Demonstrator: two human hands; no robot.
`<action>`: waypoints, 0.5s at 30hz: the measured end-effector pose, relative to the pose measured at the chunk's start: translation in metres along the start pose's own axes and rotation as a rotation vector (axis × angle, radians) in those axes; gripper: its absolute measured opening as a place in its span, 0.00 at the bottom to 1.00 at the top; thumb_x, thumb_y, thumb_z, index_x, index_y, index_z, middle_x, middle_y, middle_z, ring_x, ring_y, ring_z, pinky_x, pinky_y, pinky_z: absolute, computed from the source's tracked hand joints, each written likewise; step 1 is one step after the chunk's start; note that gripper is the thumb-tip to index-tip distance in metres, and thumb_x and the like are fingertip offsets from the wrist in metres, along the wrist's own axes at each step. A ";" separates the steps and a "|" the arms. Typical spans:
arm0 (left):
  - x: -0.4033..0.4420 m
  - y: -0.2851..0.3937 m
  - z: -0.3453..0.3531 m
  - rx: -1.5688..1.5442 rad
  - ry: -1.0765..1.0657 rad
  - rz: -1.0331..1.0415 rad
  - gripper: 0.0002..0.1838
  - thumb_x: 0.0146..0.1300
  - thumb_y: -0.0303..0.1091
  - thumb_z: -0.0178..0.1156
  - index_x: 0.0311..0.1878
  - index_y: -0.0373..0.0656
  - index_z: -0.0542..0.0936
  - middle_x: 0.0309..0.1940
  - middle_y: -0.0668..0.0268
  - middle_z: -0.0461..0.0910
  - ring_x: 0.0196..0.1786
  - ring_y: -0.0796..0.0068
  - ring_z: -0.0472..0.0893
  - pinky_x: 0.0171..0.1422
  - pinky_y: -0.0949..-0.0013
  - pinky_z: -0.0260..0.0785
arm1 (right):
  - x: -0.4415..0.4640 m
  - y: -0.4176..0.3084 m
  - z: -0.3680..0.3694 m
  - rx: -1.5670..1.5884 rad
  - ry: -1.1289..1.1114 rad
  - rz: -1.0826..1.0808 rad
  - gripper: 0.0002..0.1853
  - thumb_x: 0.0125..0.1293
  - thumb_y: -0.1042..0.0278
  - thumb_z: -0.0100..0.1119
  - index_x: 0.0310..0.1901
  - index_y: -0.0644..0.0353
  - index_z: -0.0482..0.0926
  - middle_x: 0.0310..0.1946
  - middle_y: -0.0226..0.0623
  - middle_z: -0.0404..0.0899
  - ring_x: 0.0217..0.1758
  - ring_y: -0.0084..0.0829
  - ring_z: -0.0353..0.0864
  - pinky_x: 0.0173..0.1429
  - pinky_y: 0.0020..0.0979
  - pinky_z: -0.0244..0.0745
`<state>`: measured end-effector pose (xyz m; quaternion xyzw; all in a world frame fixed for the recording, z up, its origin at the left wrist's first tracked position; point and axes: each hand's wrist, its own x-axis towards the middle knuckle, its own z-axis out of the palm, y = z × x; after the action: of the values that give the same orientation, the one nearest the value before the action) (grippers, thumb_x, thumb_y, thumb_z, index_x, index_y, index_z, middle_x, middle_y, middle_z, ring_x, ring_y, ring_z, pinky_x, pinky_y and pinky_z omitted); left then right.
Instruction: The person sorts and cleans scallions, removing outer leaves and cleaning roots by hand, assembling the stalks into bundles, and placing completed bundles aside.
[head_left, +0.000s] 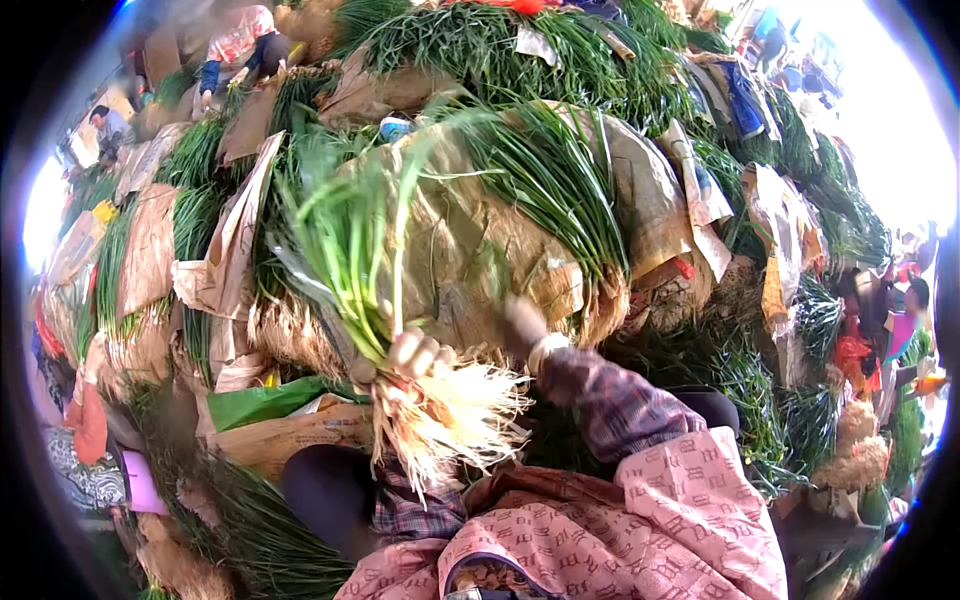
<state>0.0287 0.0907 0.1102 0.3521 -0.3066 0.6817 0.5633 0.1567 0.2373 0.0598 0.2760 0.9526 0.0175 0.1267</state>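
Observation:
My left hand point(412, 354) is closed around a bunch of green onions point(352, 262). The leaves point up and away, blurred at their tips, and a thick tuft of pale roots point(450, 415) hangs below toward my lap. My right hand point(527, 326), in a plaid sleeve, is a little to the right of the bunch. Motion smears its fingers, and a faint green blur shows just above it, so whether it holds anything is unclear. Behind both hands is a brown paper sheet point(450, 245), with another laid bundle of green onions point(560, 190) on its right.
More rooted bundles and paper wraps are piled ahead and on both sides. A green-and-brown sack point(290, 435) lies left of my knee. Loose greens point(270, 530) are at lower left. A pink patterned cloth point(620, 520) covers my lap. Other people work at far left and right.

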 end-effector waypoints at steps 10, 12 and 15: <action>-0.029 0.002 0.003 0.219 0.741 -0.087 0.45 0.52 0.33 0.63 0.71 0.42 0.49 0.42 0.58 0.73 0.46 0.58 0.75 0.47 0.58 0.76 | -0.092 0.041 -0.128 0.751 -0.544 0.148 0.24 0.58 0.66 0.56 0.58 0.58 0.69 0.52 0.42 0.76 0.46 0.33 0.80 0.49 0.32 0.76; -0.030 -0.005 0.016 0.232 0.744 -0.156 0.47 0.53 0.36 0.64 0.71 0.39 0.47 0.42 0.57 0.73 0.47 0.57 0.75 0.47 0.58 0.76 | -0.058 0.105 -0.129 0.677 -0.017 0.631 0.25 0.57 0.68 0.58 0.59 0.55 0.67 0.54 0.39 0.74 0.44 0.30 0.80 0.47 0.34 0.78; -0.045 -0.001 -0.003 0.238 0.734 -0.185 0.49 0.54 0.40 0.65 0.72 0.39 0.44 0.41 0.58 0.74 0.46 0.59 0.74 0.50 0.59 0.71 | -0.041 0.137 -0.073 0.347 -0.054 0.825 0.33 0.54 0.62 0.61 0.62 0.55 0.63 0.49 0.44 0.77 0.49 0.37 0.79 0.52 0.38 0.75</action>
<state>0.0347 0.0686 0.0714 0.1740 0.0292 0.7394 0.6497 0.2428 0.3343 0.1544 0.6505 0.7479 -0.1005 0.0859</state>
